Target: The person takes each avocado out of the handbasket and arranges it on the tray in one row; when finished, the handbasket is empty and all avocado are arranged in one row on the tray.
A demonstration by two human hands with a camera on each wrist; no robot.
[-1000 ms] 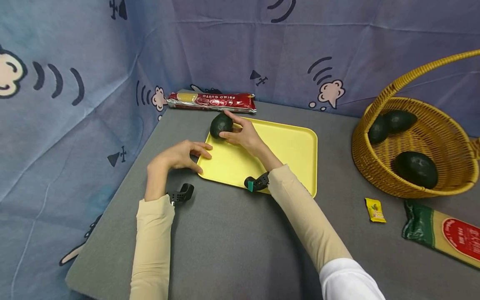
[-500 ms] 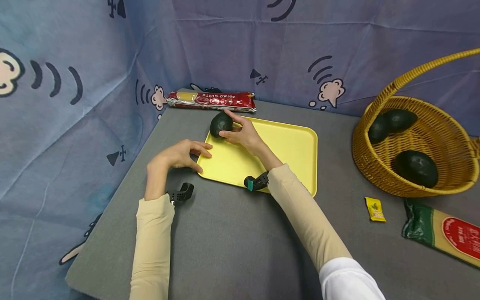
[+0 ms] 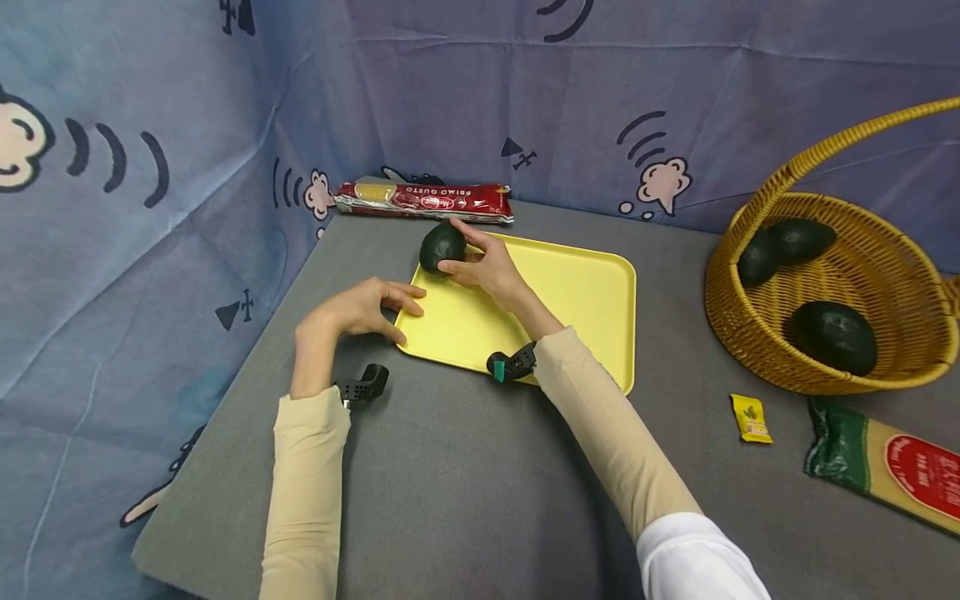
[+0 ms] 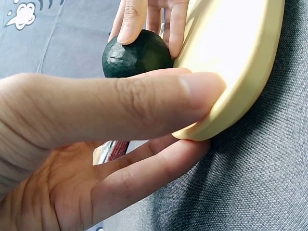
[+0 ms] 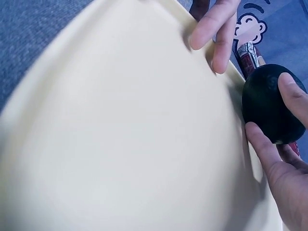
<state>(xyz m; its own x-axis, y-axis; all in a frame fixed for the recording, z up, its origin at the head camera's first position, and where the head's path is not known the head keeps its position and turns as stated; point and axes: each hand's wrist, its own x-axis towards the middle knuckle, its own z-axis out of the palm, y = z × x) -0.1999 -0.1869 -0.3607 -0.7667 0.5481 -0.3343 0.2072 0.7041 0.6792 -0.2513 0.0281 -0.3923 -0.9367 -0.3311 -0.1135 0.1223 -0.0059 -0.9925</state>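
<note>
1. The printed cloth point(image 3: 562, 100) stands behind the grey table point(image 3: 435, 500), on which everything else is set.
2. The wicker basket point(image 3: 731, 329) is at the right side, well apart from both hands.
3. The yellow tray point(image 3: 570, 292) lies on the table, in front of the person. I judge that the step in hand is handling one fruit at its far left corner, while this tray is steadied. Whether the fruit is being put down or taken up, I cannot tell.
4. The red pack point(image 3: 450, 202) lies just behind the tray; the green pack point(image 3: 892, 458) lies near the basket.
5. The left hand point(image 3: 360, 308) pinches the tray's near left corner, thumb and fingers almost together, with only the rim between them.
6. The right hand point(image 3: 491, 271) grasps the fruit, spread to its width, thumb and fingers at different sides.
7. The held avocado point(image 3: 441, 250) is at the far left corner; whether it rests there or hangs above the rim is unclear. The next move, I think, calls for a steady tray and a slow hand, because a round fruit may roll.
8. The basket contains three more avocados point(image 3: 832, 337).
9. The small packet point(image 3: 750, 418) lies between tray and green pack.
</note>
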